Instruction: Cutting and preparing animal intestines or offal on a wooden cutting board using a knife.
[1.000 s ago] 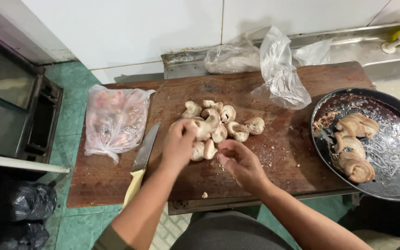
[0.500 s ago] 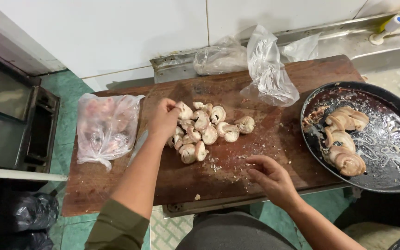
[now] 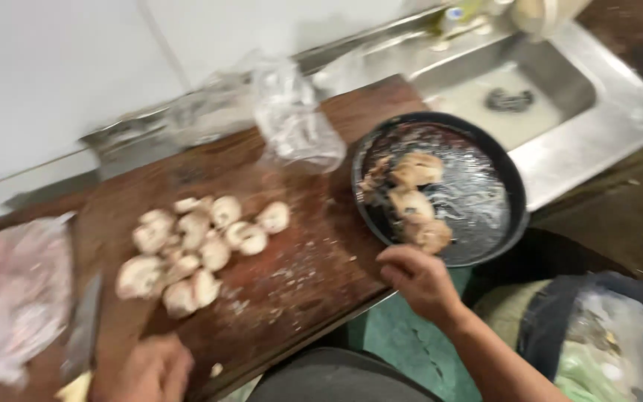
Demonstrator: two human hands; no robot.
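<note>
Moved: right hand (image 3: 420, 281) has gone from the crumb-strewn middle of the board to its near edge beside the pan; left hand (image 3: 146, 370) has dropped back from the mushrooms to the near corner.
Right hand: fingers curled together, empty as far as shows, just beside the dark round pan (image 3: 485, 149) rim.
Left hand: blurred, cannot tell its grip; near the knife (image 3: 82, 331).
Mushrooms (image 3: 195, 246): heaped on the wooden surface (image 3: 314, 246), apart from both hands.
Pan: holds pale pieces, resting partly over the sink (image 3: 597, 112).
</note>
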